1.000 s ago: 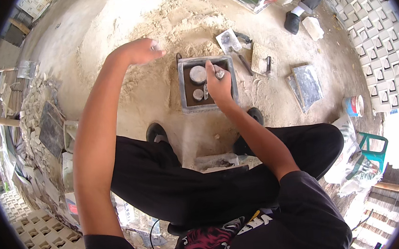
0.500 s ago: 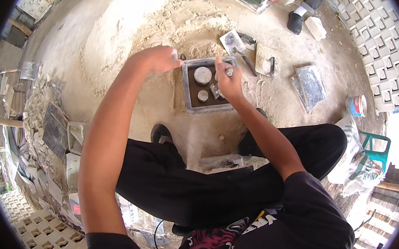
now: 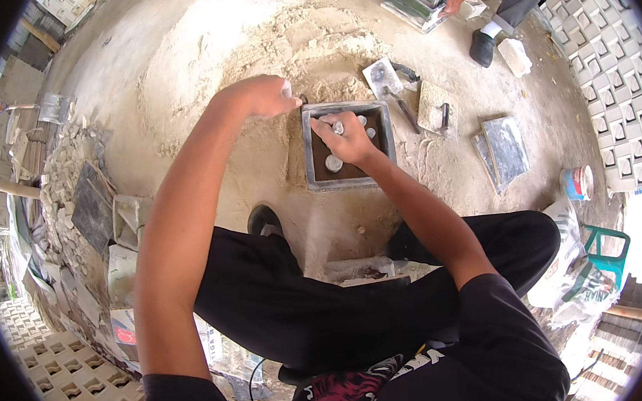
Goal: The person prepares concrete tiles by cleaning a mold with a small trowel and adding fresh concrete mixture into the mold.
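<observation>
A square grey mould box [image 3: 352, 185] lies on the ground in front of me, with a brown floor inside. Several round pale pieces stand in it, among them a disc [image 3: 333, 163] near its lower left. My right hand [image 3: 346, 137] is over the box, closed round a short tool whose light rounded end [image 3: 338, 127] pokes up from the fist; its lower part is hidden. My left hand [image 3: 268, 97] is bent at the wrist by the box's far left corner, fingers curled together. What they pinch, if anything, cannot be made out.
A pale powder heap [image 3: 249, 51] spreads behind the box. To the right lie a trowel [image 3: 410, 114], a float with a handle [image 3: 438, 108], grey plates [image 3: 502, 148] and a paint bucket [image 3: 577, 182]. A co-worker's hand [image 3: 455, 3] works at another mould [image 3: 415, 3]. Rubble [image 3: 72, 197] lies left.
My right hand has moved left with the tool, from the box's right side to over its middle and left part. My left hand stays by the far left corner. The whole view has shifted slightly.
</observation>
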### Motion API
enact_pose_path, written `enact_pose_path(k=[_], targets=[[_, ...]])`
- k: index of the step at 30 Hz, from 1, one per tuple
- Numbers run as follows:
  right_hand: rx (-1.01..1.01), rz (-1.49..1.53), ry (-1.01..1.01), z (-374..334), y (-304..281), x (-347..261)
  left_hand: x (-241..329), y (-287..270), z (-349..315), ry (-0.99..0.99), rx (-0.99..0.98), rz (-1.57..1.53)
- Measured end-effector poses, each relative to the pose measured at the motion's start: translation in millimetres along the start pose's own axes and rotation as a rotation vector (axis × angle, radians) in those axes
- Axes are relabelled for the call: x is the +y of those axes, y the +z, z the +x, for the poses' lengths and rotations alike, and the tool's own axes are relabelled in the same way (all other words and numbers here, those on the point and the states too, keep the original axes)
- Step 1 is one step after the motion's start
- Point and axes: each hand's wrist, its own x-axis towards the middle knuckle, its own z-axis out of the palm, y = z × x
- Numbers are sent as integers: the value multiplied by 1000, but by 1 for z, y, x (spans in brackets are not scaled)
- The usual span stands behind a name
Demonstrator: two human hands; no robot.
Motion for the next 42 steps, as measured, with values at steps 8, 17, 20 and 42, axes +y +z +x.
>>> enact_pose_path(k=[8, 17, 20, 42], targets=[[237, 95, -15, 22, 19, 9, -4, -7, -7, -48, 0, -7], [201, 102, -32, 36, 24, 3, -15, -11, -11, -66, -4, -113], [354, 51, -87, 58, 30, -7, -23, -1, -7, 25, 70, 17], [-51, 190, 240, 15, -58, 46, -13, -4, -22, -108, -8, -57]])
